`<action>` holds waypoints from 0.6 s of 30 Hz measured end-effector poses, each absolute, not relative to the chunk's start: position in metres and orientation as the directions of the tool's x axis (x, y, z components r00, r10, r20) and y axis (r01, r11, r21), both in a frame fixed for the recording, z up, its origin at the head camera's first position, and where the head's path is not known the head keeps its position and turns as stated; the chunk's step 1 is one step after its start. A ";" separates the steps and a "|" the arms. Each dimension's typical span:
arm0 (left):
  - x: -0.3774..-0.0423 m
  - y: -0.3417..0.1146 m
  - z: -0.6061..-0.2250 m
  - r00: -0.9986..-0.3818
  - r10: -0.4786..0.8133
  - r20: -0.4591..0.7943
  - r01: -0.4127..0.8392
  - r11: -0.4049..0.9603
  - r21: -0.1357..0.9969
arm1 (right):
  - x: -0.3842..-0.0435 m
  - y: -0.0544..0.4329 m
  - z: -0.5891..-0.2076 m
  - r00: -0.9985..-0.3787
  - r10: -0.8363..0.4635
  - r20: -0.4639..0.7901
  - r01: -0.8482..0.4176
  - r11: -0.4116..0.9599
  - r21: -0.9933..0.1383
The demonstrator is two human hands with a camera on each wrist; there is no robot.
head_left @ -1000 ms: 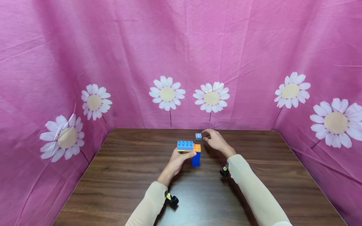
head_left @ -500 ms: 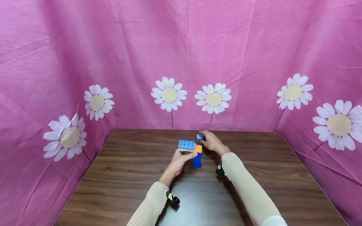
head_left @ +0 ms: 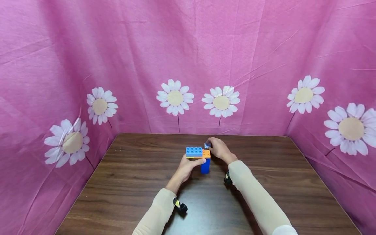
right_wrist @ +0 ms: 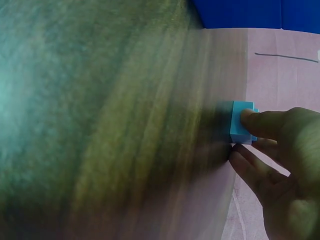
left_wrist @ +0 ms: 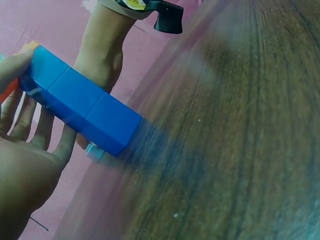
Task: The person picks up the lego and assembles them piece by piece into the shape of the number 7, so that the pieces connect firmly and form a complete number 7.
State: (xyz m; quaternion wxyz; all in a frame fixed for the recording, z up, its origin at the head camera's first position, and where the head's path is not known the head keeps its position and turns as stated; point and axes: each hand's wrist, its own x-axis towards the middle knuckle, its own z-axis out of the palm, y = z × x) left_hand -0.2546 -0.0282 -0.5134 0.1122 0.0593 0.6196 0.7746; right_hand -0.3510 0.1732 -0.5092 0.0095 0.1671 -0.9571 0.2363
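Note:
My left hand point(head_left: 183, 170) holds a build of toy bricks, its thumb along the front of the orange brick point(head_left: 206, 154). A bright blue eight-stud brick point(head_left: 194, 151) sits on the build's left part, with a thin yellow edge below it. Under the orange end stands a column of dark blue bricks point(left_wrist: 75, 97), upright over the table. Behind the build, my right hand point(head_left: 220, 150) pinches a small light blue four-stud brick point(right_wrist: 241, 125). Its thumb lies on the brick's near side in the right wrist view; part of the brick is hidden by the fingers.
The brown wooden table point(head_left: 132, 182) reaches back to a pink cloth point(head_left: 188, 49) printed with white daisies, which also hangs at both sides. A black wrist camera point(head_left: 181, 208) hangs at the left sleeve, another point(head_left: 227, 178) at the right.
My right hand has moved left onto the small light blue brick, taken hold of it and brought it slightly nearer the build. The left hand and its build have barely moved.

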 end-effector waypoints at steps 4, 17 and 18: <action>-0.255 -0.028 -0.513 -0.968 0.248 -0.045 -0.096 -0.197 0.976 | -0.350 0.173 -0.508 -0.943 -0.318 0.096 -0.326 0.829 -0.454; -0.257 -0.025 -0.513 -0.972 0.234 -0.024 -0.065 -0.169 0.984 | -0.348 0.176 -0.509 -0.938 -0.328 0.109 -0.338 0.806 -0.485; -0.257 -0.025 -0.513 -0.972 0.233 -0.022 -0.063 -0.166 0.984 | -0.347 0.177 -0.508 -0.937 -0.332 0.105 -0.339 0.805 -0.487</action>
